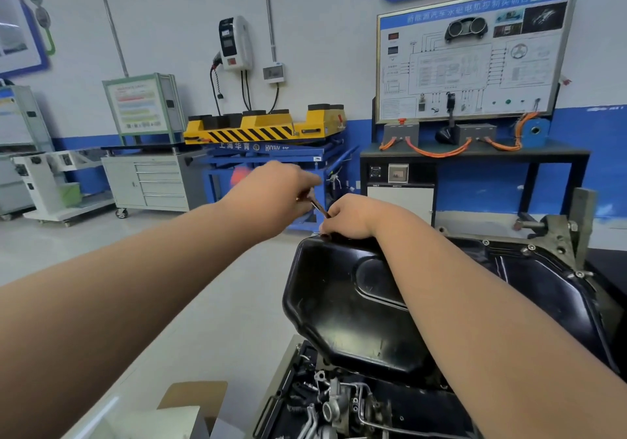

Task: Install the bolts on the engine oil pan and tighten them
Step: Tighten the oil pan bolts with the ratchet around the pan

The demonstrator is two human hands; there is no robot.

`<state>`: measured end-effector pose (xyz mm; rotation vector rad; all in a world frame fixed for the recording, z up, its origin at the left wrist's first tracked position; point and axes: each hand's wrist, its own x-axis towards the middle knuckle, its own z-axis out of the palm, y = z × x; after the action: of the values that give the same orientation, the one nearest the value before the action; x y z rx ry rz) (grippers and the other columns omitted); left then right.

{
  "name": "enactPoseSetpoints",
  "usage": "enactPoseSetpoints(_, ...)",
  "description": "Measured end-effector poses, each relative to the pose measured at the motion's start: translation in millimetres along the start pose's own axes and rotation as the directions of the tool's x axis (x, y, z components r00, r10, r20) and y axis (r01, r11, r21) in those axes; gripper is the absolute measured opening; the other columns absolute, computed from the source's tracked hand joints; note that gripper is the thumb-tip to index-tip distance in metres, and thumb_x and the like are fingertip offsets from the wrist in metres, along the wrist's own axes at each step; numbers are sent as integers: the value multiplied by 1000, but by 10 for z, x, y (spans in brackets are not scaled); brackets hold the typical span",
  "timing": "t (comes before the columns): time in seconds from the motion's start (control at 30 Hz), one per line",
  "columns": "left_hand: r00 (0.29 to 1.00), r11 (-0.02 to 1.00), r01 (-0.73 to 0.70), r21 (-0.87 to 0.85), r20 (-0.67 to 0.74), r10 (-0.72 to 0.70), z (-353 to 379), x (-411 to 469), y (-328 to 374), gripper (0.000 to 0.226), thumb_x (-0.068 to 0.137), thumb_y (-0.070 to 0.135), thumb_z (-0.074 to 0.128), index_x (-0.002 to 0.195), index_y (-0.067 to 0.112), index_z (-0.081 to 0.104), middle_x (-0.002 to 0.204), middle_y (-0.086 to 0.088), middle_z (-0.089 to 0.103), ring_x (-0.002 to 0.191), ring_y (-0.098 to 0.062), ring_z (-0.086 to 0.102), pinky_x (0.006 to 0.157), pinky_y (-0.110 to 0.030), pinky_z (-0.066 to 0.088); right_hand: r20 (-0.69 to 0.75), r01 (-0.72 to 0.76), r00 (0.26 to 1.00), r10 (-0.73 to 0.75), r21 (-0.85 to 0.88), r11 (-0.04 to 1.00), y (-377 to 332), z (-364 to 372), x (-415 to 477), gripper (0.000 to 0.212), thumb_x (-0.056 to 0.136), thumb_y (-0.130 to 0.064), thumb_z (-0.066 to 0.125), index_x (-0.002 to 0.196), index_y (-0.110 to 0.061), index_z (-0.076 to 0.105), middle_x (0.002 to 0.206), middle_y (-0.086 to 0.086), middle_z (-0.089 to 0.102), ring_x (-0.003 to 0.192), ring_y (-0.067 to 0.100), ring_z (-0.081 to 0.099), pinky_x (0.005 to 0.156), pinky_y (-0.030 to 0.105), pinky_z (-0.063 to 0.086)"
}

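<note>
Two grips: left grip [281, 185] clasps the metal tool [317, 205] by its handle; right grip [349, 216] pinches its lower end
Oil pan [339, 303]: black, tool at far rim
Blue lift [244, 148]: reads "上海华育", perhaps "HYYW"

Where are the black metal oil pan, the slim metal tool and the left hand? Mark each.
Black metal oil pan [339, 309]: head view, glossy bottom face.
Slim metal tool [317, 205]: head view, exposed shaft.
Left hand [281, 184]: head view, back of the hand.

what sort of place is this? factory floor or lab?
Probably an automotive training workshop: a circuit-diagram training board against the wall, a wall-mounted EV charger, and an engine with its black oil pan on top.
</note>
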<state>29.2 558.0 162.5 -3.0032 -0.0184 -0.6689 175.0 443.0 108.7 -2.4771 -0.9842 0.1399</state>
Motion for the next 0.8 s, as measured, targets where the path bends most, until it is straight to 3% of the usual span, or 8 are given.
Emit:
enactPoseSetpoints(0.1, 932, 820, 361, -444, 154, -327, -35, 16, 46, 20, 87, 31, 67, 86, 11, 69, 74, -4, 73, 57, -14, 68, 50, -24, 54, 4, 8, 1000, -8, 9, 1000, -2, -1, 1, 24, 81, -42, 63, 82, -20, 72, 91, 6, 68, 84, 22, 63, 69, 32, 46)
enactPoseSetpoints(0.2, 989, 996, 66, 54, 129, -72, -68, 1, 53, 20, 90, 32, 61, 95, 13, 67, 74, 0, 66, 63, -14, 60, 57, -30, 50, 3, 1, 1000, -1, 0, 1000, -2, -4, 5, 24, 81, -42, 64, 77, -20, 72, 86, 5, 67, 79, 21, 62, 63, 29, 45)
enactPoseSetpoints(0.3, 956, 785, -288, 548, 210, 204, -74, 2, 38, 35, 89, 4, 52, 123, 14, 49, 106, -3, 57, 88, -22, 59, 69, -41, 50, 3, -10, 1000, 10, -12, 1000, -11, -7, 0, 24, 80, -42, 65, 74, -20, 70, 77, 3, 63, 71, 19, 58, 60, 28, 42)
enactPoseSetpoints(0.4, 996, 982, -46, 186, 78, 32, -28, -9, 19, 23, 94, 19, 53, 116, 15, 58, 102, -3, 66, 84, -20, 64, 66, -33, 53, -3, -15, 1000, 15, -7, 1000, -15, -8, -7, 25, 79, -42, 64, 76, -18, 71, 79, 5, 65, 70, 19, 57, 64, 31, 45)
enactPoseSetpoints(0.5, 926, 844, 373, -386, 213, -311, -37, 26, 106, 36, 88, 44, 63, 82, 9, 69, 65, -2, 71, 53, -14, 67, 45, -21, 49, 0, -20, 1000, 20, -8, 1000, -20, -5, -16, 25, 79, -41, 64, 78, -17, 70, 80, 6, 65, 70, 20, 58, 67, 31, 46)
enactPoseSetpoints(0.63, 996, 964, 18, 264, 84, -41, -58, 60, 152, 20, 91, 27, 59, 94, 7, 62, 70, -2, 56, 63, -23, 55, 59, -31, 47, -7, -28, 1000, 28, -30, 999, -34, -5, -33, 29, 80, -39, 64, 78, -11, 69, 73, 3, 57, 66, 20, 52, 62, 29, 42)
enactPoseSetpoints(0.7, 986, 876, -161, 454, 105, 127, -63, 69, 122, 17, 90, 8, 53, 106, 15, 55, 88, 0, 59, 82, -23, 61, 96, -42, 42, -13, -32, 999, 32, -24, 999, -45, -15, -42, 28, 80, -39, 64, 81, -11, 70, 74, 4, 59, 68, 20, 54, 63, 30, 43)
enactPoseSetpoints(0.8, 989, 944, -118, 308, 123, 83, -87, 40, 27, 19, 93, 22, 54, 110, 17, 61, 97, 0, 66, 89, -21, 62, 98, -38, 45, -12, -18, 1000, 18, -9, 1000, -63, -17, -66, 22, 82, -37, 63, 81, -17, 72, 83, 4, 66, 77, 21, 60, 68, 31, 46)
